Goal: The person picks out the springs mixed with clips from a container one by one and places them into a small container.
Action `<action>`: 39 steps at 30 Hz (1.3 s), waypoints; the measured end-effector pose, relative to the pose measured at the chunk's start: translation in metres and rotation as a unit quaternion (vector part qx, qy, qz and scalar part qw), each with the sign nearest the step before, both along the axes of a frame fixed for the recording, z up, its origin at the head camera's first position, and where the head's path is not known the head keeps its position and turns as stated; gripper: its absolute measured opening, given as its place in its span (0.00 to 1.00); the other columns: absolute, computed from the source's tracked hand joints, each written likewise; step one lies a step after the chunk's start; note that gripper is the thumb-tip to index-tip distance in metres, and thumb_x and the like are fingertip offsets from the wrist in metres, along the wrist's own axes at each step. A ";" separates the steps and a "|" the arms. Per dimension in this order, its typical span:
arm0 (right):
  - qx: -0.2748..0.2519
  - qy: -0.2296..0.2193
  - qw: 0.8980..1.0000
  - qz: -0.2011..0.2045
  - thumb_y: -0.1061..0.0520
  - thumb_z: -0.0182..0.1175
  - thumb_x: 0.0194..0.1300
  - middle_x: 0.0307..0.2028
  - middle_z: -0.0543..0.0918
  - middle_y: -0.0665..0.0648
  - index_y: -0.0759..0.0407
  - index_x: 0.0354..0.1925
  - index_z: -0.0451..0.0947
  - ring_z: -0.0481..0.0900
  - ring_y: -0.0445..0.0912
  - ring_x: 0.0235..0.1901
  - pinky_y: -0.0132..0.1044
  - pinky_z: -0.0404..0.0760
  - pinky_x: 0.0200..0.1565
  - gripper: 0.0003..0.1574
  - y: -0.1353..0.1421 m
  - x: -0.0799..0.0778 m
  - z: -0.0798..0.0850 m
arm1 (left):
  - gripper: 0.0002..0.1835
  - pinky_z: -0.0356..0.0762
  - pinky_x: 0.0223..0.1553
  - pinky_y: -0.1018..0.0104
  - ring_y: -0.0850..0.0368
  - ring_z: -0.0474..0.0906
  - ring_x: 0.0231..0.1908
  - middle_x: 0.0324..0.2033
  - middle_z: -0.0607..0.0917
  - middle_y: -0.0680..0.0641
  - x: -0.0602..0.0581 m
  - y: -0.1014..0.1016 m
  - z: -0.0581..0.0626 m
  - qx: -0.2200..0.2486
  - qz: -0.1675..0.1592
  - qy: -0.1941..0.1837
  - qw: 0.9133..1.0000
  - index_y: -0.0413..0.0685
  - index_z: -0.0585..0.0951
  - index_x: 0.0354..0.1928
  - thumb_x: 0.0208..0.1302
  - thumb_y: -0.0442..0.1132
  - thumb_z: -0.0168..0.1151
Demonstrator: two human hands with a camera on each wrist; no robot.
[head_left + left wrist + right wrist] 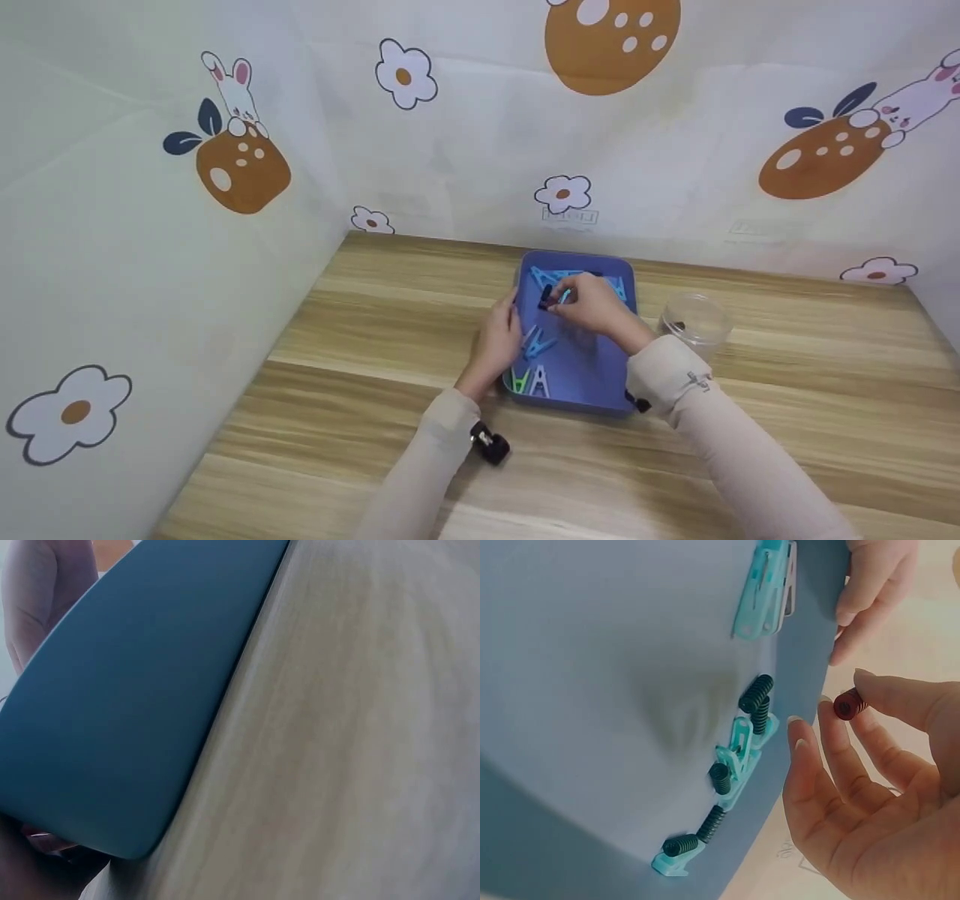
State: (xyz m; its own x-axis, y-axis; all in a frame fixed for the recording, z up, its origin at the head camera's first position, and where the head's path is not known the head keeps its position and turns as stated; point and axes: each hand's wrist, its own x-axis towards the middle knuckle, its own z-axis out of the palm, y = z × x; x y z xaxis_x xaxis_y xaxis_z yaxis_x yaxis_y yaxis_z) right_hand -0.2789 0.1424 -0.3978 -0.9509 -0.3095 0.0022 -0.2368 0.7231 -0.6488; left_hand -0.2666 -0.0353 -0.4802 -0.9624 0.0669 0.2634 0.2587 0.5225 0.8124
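A blue rectangular tray (581, 360) lies on the table. Against its left side rests my left hand (499, 341), fingers along the outer wall. Over the tray's far part, my right hand (596, 304) pinches a small dark red coil spring (850, 703) between thumb and fingers. Below it in the tray lie several dark coil springs (757, 694) among turquoise clothespins (740, 757). Further blue clothespins (538, 343) lie along the left wall, with a green clothespin (519, 380) and a white clothespin (539, 382) in the near left corner.
A clear round container (697, 319) with something small and dark in it stands right of the tray. The wooden table (360, 420) meets patterned sheets (465, 150) at the back and left. Black wrist cameras (491, 444) sit at the sleeves.
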 end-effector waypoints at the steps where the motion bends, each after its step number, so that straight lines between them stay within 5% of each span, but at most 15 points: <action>1: -0.003 0.003 1.000 0.000 0.63 0.68 0.69 0.34 0.89 0.64 0.69 0.44 0.86 0.76 0.40 0.22 0.29 0.74 0.24 0.09 0.000 0.001 0.000 | 0.23 0.77 0.67 0.42 0.35 0.77 0.66 0.66 0.79 0.30 0.000 0.000 0.000 0.002 -0.002 -0.001 1.000 0.32 0.73 0.73 0.81 0.31 0.45; 7: -0.020 0.013 1.000 -0.008 0.62 0.68 0.70 0.33 0.90 0.65 0.68 0.46 0.87 0.76 0.40 0.21 0.30 0.74 0.24 0.10 0.002 0.004 0.002 | 0.23 0.75 0.69 0.42 0.35 0.76 0.67 0.66 0.79 0.30 0.001 -0.001 0.001 0.003 -0.005 -0.004 1.000 0.33 0.73 0.73 0.82 0.31 0.45; 28: -0.069 0.035 0.996 -0.049 0.61 0.67 0.71 0.44 0.90 0.66 0.66 0.48 0.86 0.87 0.59 0.44 0.42 0.82 0.41 0.10 0.010 0.017 0.013 | 0.24 0.73 0.72 0.44 0.36 0.75 0.69 0.69 0.77 0.31 0.001 0.000 0.001 0.007 -0.003 -0.018 1.000 0.34 0.72 0.74 0.82 0.32 0.44; 33: -0.072 0.046 0.995 -0.053 0.62 0.67 0.71 0.43 0.90 0.65 0.66 0.46 0.86 0.87 0.60 0.45 0.50 0.84 0.46 0.09 0.014 0.021 0.012 | 0.23 0.74 0.70 0.44 0.37 0.76 0.68 0.68 0.78 0.31 -0.001 0.001 -0.001 0.009 -0.004 -0.006 1.000 0.33 0.73 0.73 0.81 0.31 0.45; 39: -0.071 0.052 0.994 -0.057 0.63 0.67 0.71 0.42 0.90 0.66 0.67 0.46 0.85 0.87 0.59 0.44 0.47 0.83 0.43 0.08 0.019 0.025 0.014 | 0.24 0.72 0.72 0.45 0.38 0.73 0.70 0.70 0.76 0.32 -0.001 0.001 0.000 0.008 -0.003 -0.025 1.000 0.35 0.72 0.74 0.82 0.32 0.44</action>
